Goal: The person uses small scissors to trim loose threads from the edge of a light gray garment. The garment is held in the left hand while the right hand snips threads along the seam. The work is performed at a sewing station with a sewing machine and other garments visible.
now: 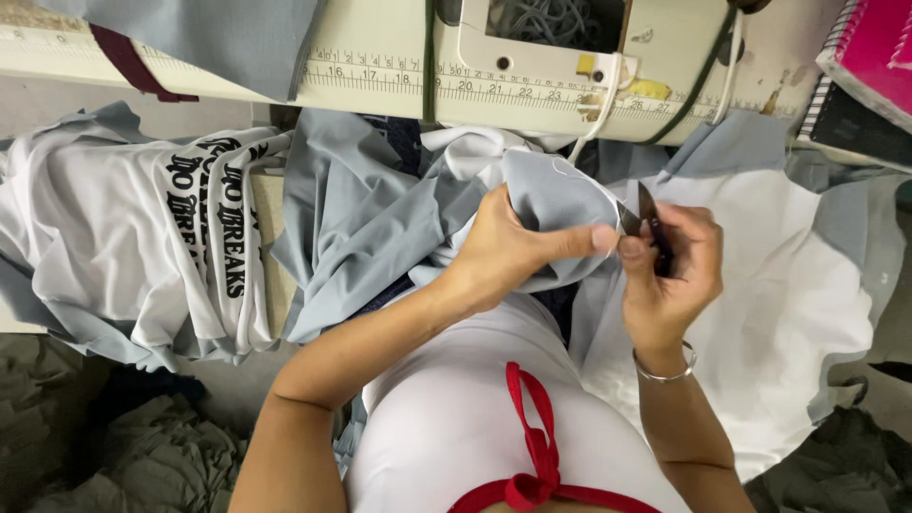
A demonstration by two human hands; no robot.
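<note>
Grey cloth (556, 204) sits bunched in my left hand (503, 252), just below the sewing table edge (380, 81) and roughly at the frame's centre. My left fingers are closed around a fold of it, thumb (584, 239) stretched toward three o'clock and pinching the fold's tip. At three o'clock from that thumb, my right hand (670, 275) is curled tight around small dark snips (646, 223), whose blades point up toward twelve o'clock and stand slightly apart, right beside the thumb tip.

I judge the main risk to be that closeness: if the blades close while the thumb sits against them, they could nick skin instead of thread. I cannot see any thread at the tip, so a blind cut could also bite into the fold and leave a hole.

Outward, the cloth trails down over my lap, and a loose layer could slip between the blades. At nine o'clock lies a pile of white printed shirts (142, 256); at two o'clock, a pink notebook (879, 47) rests on the table corner.
</note>
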